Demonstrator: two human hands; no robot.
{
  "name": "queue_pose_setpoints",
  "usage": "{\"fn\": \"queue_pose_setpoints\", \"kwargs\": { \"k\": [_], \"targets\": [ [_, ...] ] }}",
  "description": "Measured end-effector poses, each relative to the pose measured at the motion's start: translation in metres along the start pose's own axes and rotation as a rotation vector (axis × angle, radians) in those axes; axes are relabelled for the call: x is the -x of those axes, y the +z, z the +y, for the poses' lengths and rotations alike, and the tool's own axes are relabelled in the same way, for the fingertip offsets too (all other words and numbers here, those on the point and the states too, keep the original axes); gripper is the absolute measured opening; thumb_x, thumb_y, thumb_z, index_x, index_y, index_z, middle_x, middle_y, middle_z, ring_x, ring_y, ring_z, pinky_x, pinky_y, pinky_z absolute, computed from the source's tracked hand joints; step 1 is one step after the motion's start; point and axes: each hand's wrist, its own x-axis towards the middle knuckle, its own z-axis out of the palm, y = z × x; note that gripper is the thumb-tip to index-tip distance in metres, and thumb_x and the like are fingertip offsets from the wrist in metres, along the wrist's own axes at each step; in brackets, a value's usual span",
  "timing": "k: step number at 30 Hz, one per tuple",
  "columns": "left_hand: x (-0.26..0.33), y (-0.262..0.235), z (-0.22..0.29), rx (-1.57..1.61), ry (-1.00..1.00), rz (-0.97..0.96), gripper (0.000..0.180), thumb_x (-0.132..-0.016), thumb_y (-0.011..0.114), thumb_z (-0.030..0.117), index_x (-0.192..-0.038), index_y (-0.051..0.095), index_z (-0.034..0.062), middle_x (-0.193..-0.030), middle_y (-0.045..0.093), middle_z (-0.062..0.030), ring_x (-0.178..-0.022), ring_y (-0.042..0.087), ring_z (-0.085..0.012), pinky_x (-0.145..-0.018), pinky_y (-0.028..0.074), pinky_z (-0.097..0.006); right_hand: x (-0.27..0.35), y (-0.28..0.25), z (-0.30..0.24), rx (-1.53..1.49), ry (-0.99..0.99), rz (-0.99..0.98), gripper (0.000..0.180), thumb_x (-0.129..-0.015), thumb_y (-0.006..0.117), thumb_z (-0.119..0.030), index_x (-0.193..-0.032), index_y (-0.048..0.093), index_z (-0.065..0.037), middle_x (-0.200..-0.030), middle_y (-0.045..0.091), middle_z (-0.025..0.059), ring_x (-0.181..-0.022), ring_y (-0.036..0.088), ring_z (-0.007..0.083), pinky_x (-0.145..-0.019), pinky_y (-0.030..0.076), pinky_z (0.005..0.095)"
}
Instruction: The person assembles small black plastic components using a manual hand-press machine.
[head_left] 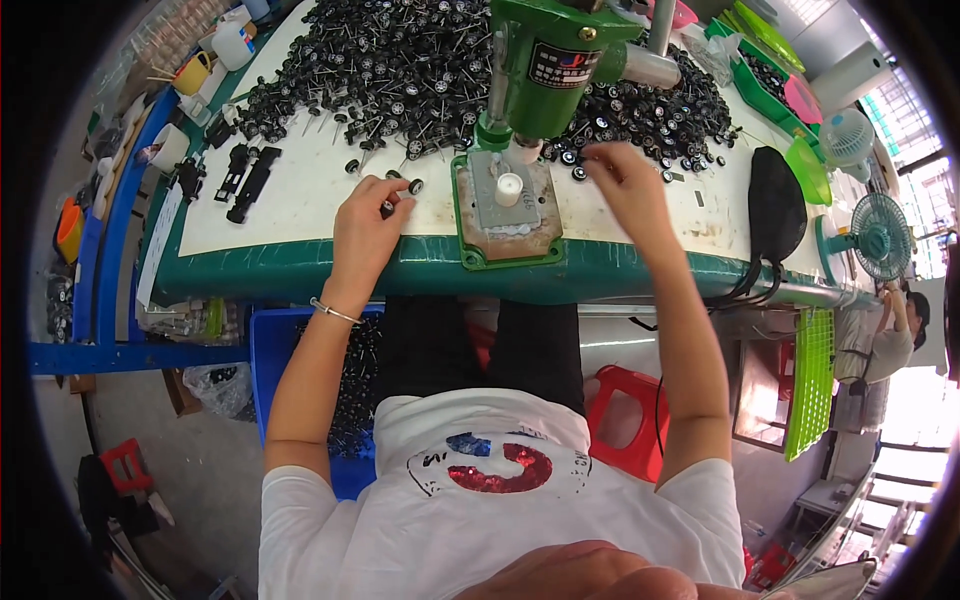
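Note:
My left hand (370,228) is closed on a small wheel axle, with one black toy wheel (416,187) showing at the fingertips. Another dark round end shows against the palm. To its right stands a green bench press (550,85), whose base (548,215) carries a grey plate and a white round holder (509,189). My right hand (635,190) is on the other side of the press, its fingers curled down beside loose black wheels (579,173). Whatever lies between those fingertips cannot be made out.
A big heap of black wheels on metal axles (390,70) covers the table's far part. Black toy chassis parts (254,185) lie at left, a black pouch (777,210) at right. Beyond it are fans (880,237). A blue bin (270,345) and red stool (625,420) stand below.

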Motion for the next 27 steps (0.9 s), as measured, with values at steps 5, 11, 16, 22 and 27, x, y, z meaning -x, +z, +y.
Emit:
{"fn": "queue_pose_setpoints", "kwargs": {
  "k": [5,11,16,22,27],
  "targets": [
    [-0.003,0.011,0.011,-0.099,0.018,0.020,0.016,-0.077,0.071,0.016,-0.090,0.068,0.0058,-0.078,0.059,-0.0057,-0.062,0.058,-0.0192,-0.059,0.047,-0.029,0.015,0.022,0.006,0.265,0.055,-0.008,0.021,-0.086,0.063,-0.021,-0.103,0.064,-0.009,-0.086,0.060,0.0067,-0.069,0.061,0.0244,-0.062,0.048,0.0364],
    [-0.009,0.017,0.008,0.010,0.016,0.071,0.011,-0.076,0.071,0.012,-0.085,0.068,0.0050,-0.080,0.060,-0.0041,-0.063,0.057,-0.0136,-0.057,0.045,-0.026,0.013,0.024,0.010,0.222,-0.001,0.071,0.014,-0.086,0.064,-0.019,-0.096,0.066,-0.009,-0.084,0.059,0.0057,-0.064,0.060,0.0219,-0.058,0.046,0.0332],
    [-0.013,0.014,0.015,0.206,0.040,0.149,0.007,-0.077,0.067,0.004,-0.083,0.064,0.0046,-0.092,0.064,-0.0021,-0.068,0.056,-0.0072,-0.055,0.041,-0.019,0.007,0.020,-0.028,-0.184,-0.091,0.170,0.016,-0.083,0.068,-0.009,-0.098,0.067,-0.005,-0.084,0.060,0.0037,-0.066,0.057,0.0138,-0.058,0.045,0.0256],
    [-0.019,0.009,0.027,0.791,-0.180,-0.021,0.005,-0.084,0.060,0.005,-0.085,0.055,0.0031,-0.103,0.066,-0.0088,-0.083,0.064,-0.0086,-0.051,0.038,-0.018,0.011,0.039,-0.059,-0.306,-0.143,-0.065,0.018,-0.082,0.068,-0.009,-0.100,0.069,-0.004,-0.097,0.059,0.0074,-0.078,0.056,0.0150,-0.071,0.047,0.0280],
    [-0.020,0.007,0.043,1.141,-0.475,-0.187,0.019,-0.084,0.062,0.002,-0.103,0.062,0.0004,-0.100,0.068,-0.0129,-0.086,0.065,-0.0100,-0.049,0.035,-0.018,0.019,0.042,-0.064,-0.442,0.035,-0.117,0.019,-0.082,0.067,-0.011,-0.100,0.069,-0.005,-0.101,0.054,0.0064,-0.083,0.054,0.0149,-0.076,0.046,0.0286]
  ]
}}
